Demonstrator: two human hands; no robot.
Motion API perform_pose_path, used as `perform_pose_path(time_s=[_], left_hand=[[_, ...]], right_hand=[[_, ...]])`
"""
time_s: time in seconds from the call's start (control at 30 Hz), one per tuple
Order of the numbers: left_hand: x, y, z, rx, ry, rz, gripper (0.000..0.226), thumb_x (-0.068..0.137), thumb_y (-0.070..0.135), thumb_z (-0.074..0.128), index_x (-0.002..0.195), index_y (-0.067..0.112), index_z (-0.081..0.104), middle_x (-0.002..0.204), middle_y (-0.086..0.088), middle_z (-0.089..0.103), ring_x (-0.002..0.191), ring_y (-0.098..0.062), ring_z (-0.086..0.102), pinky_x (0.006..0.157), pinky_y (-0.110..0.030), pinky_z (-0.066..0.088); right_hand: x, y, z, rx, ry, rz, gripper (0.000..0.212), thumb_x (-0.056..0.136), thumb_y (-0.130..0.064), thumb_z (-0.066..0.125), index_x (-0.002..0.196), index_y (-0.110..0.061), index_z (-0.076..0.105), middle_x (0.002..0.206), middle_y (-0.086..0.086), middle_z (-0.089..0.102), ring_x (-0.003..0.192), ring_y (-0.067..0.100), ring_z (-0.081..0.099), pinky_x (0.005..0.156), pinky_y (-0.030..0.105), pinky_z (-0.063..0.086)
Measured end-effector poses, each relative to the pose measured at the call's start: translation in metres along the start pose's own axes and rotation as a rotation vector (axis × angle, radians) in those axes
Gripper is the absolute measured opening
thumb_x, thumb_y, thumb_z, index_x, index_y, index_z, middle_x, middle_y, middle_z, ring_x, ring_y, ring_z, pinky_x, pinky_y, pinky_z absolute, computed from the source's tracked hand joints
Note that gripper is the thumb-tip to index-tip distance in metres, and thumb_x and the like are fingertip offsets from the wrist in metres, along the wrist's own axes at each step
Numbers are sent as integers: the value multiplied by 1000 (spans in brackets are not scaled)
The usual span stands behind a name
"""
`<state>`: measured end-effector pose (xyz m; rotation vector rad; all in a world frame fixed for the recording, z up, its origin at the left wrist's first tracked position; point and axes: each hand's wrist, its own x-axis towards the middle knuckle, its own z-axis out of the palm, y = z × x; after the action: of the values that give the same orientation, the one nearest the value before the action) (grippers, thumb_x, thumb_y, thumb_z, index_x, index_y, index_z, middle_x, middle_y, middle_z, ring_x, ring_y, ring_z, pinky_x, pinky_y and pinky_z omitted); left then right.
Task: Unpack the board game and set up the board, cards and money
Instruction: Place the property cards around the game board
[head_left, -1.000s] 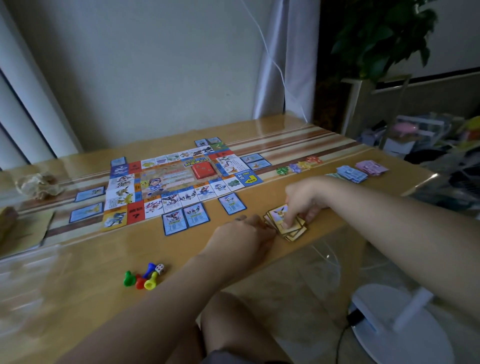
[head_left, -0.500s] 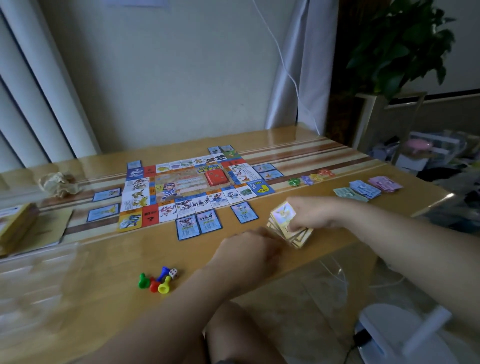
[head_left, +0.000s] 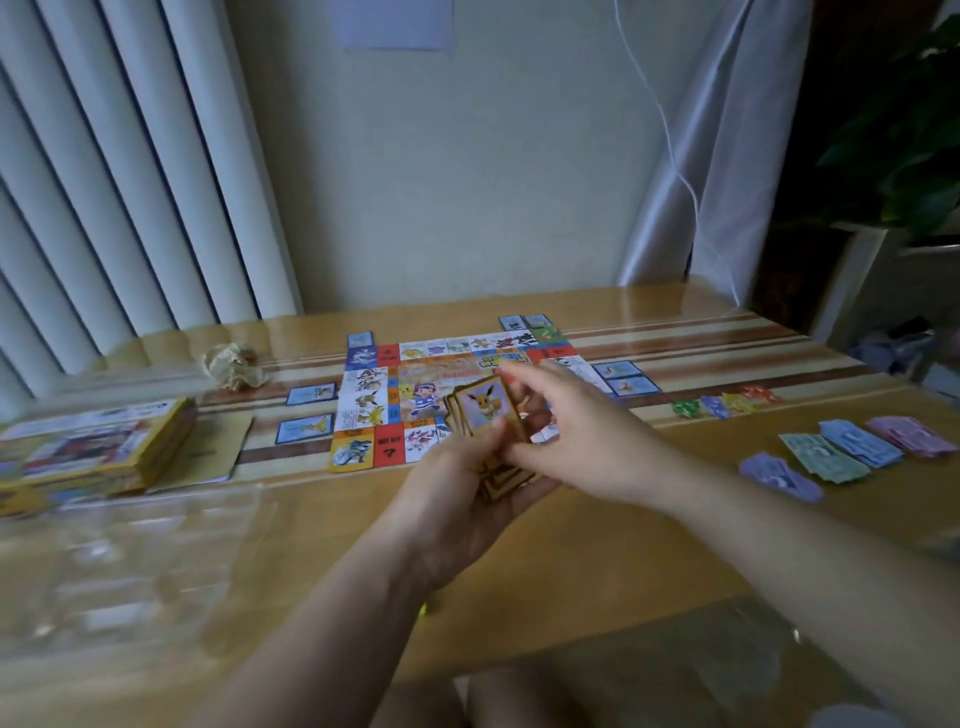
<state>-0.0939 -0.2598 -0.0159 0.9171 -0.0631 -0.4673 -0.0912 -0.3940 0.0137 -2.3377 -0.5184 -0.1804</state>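
Hands of a seated person meet above a wooden bench (head_left: 597, 545), just over the near edge of the game board (head_left: 384, 395), which lies flat and open. The left hand (head_left: 457, 493) cups a deck of yellow-bordered cards (head_left: 485, 410) from below, with the fingers curled under it. Its thumb presses on the front card, which shows a brown fox-like creature. The right hand (head_left: 587, 431) reaches in from the board's right, slightly blurred, its fingers curled round the far side of the raised cards. The deck is not squared: the upper cards stand tilted toward the camera, while the lower ones lie splayed in the left palm.

Blue cards (head_left: 310, 394) lie in neat rows to the left of the board, behind it and to its right. Further right of the board sit small coloured tokens (head_left: 722, 405), then piles of paper money (head_left: 823, 457). Left of the board rest a ball of crumpled paper (head_left: 231, 364) and, farther out, the game box (head_left: 98, 447).

The likely risk is that the split, uneven deck slips as the hands square or shuffle it. Loose lower cards could slide from the palm and scatter on the board, knocking the laid-out blue cards askew. They could also drop past the bench edge nearest the person onto the floor. Such thin cards probably slide easily against each other, so a slack grip would be enough to cause this.
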Motion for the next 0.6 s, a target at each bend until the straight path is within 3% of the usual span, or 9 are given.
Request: perform_pose_path(time_s=[0.1, 0.17, 0.2, 0.3, 0.43, 0.53, 0.6], left_hand=[[-6, 10, -12, -3, -44, -84, 27, 91, 14, 45, 103, 4, 66, 100, -14, 72, 80, -23, 71, 70, -36, 58], [-10, 12, -17, 50, -63, -147, 24, 82, 14, 51, 91, 1, 68, 86, -13, 71, 69, -20, 70, 59, -31, 57], [-11, 10, -18, 94, -67, -166, 21, 82, 12, 51, 86, 1, 69, 81, -12, 69, 66, -18, 69, 56, -28, 56], [-13, 3, -26, 185, -45, -179, 22, 87, 5, 48, 79, 4, 68, 74, -10, 66, 62, -15, 64, 56, -26, 50], [-20, 2, -33, 131, -109, -202, 17, 74, 13, 57, 83, 8, 71, 84, -9, 68, 74, -16, 65, 72, -30, 48], [-22, 5, -39, 55, -230, -198, 23, 77, 18, 68, 96, 8, 74, 98, -11, 69, 89, -19, 68, 78, -29, 53], [-23, 7, -40, 37, -306, -164, 40, 72, 25, 79, 107, 6, 71, 108, -14, 68, 100, -22, 67, 86, -31, 53]], right_hand=[[4, -7, -5, -317, -113, -117, 115, 68, -40, 81, 151, -29, 2, 152, -19, 10, 139, -2, 6, 114, 16, 9], [4, -12, -1, -458, -206, -224, 125, 64, -51, 79, 149, -29, -9, 151, -24, -1, 135, -9, -9, 107, 6, -9], [3, -12, 4, -501, -224, -263, 124, 65, -55, 77, 150, -28, -10, 153, -21, 0, 135, -7, -8, 104, 4, -11], [-2, -15, 21, -500, -223, -271, 116, 70, -53, 74, 151, -25, -2, 156, -9, 13, 139, 4, 8, 108, 11, 4], [-6, -7, 28, -374, -186, -282, 97, 71, -36, 76, 149, -29, 20, 124, -8, 48, 115, 8, 44, 98, 25, 36], [-8, -3, 25, -181, -164, -279, 89, 70, -32, 79, 144, -33, 31, 132, -11, 49, 119, 3, 47, 98, 24, 41], [-9, -3, 21, -94, -147, -284, 86, 71, -33, 80, 143, -35, 33, 137, -14, 46, 122, 1, 46, 97, 27, 45]])
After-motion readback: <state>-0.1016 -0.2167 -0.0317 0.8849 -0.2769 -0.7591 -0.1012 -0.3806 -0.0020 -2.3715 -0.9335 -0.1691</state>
